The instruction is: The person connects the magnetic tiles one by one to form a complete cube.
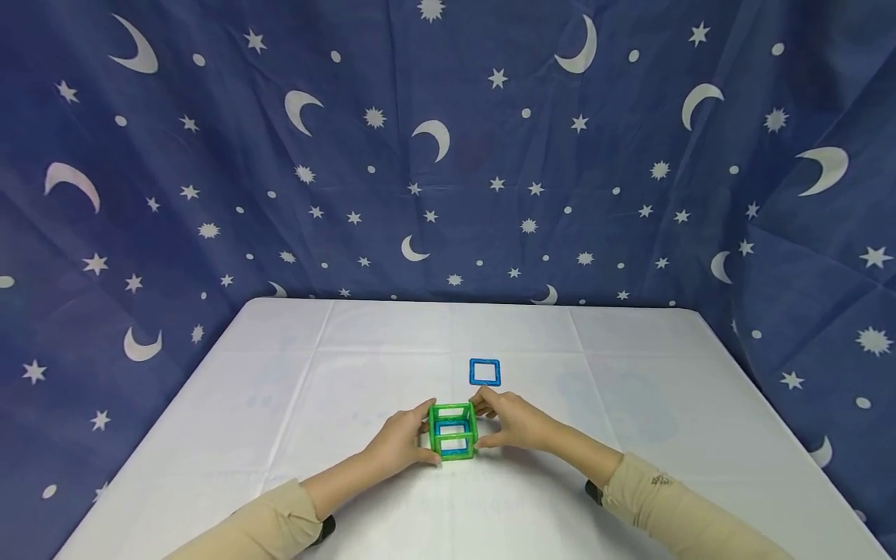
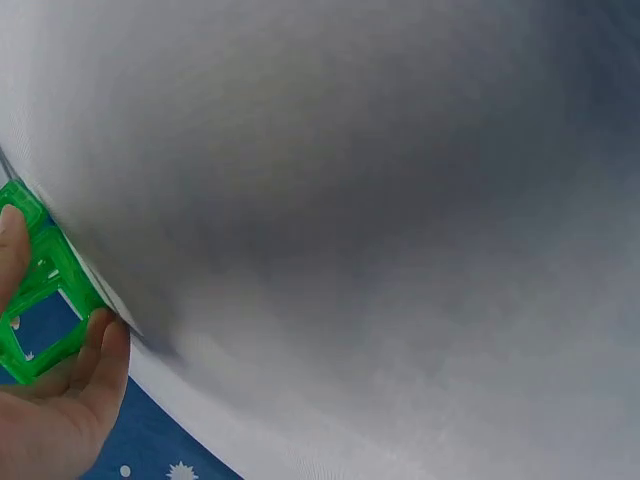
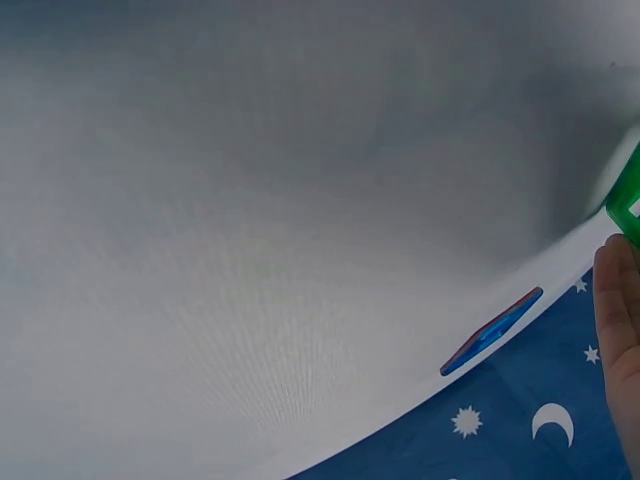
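Observation:
A cube of green square magnetic tiles [image 1: 453, 437] stands on the white table, with a blue square tile [image 1: 454, 452] showing at its base. Its top is a see-through opening. My left hand [image 1: 399, 442] holds the cube's left side, fingers at the far corner and thumb at the near one; the left wrist view shows the green tiles [image 2: 62, 262] between thumb and fingers. On the opposite side, my right hand [image 1: 516, 422] grips the cube likewise. In the right wrist view only a green corner [image 3: 622, 205] is seen by the fingers; the thumb is out of view.
A loose blue square tile [image 1: 485, 383] lies flat just beyond the right hand's fingertips. The table [image 1: 364, 334] has a white cloth with fold creases. Behind and beside it hangs a dark blue curtain [image 1: 483, 148] with moons and stars.

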